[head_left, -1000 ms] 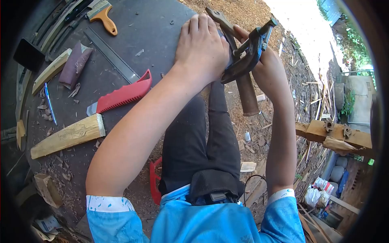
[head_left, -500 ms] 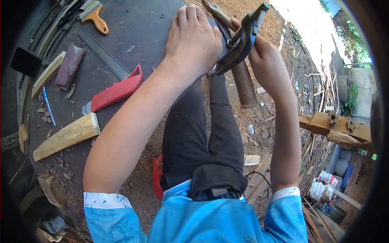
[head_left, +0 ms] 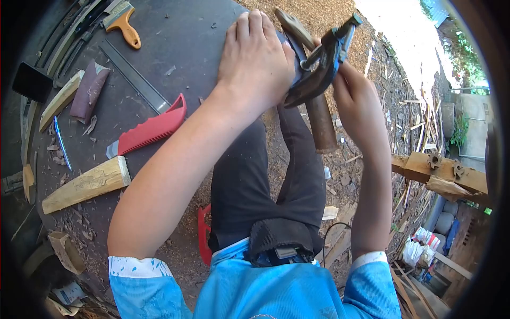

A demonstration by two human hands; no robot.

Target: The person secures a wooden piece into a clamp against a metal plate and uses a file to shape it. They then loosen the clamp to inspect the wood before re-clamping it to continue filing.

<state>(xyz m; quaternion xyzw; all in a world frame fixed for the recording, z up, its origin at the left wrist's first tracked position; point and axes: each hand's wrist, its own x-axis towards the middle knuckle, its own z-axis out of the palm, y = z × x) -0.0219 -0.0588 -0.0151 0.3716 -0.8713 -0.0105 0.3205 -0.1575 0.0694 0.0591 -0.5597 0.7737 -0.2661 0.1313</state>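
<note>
We see the left hand (head_left: 255,58) pressed flat, palm down and fingers together, on the edge of the dark table (head_left: 175,48), covering the near end of a brown wooden piece (head_left: 319,119) that juts off the table edge and hangs above the lap. The right hand (head_left: 358,101) is closed around the lower part of a blue clamp (head_left: 321,66); the clamp sits just beside the left hand and straddles the wooden piece, its screw end pointing up and away. Whether the clamp is tight on the wood we cannot tell, as the hands hide the spot. On the table, well apart from the hands, lie a red saw handle (head_left: 154,127), a pale wood block (head_left: 85,184), a metal ruler (head_left: 135,77), a scraper with an orange handle (head_left: 123,18) and a blue pen (head_left: 59,143). Wood chips cover the ground (head_left: 388,90) to the right
</note>
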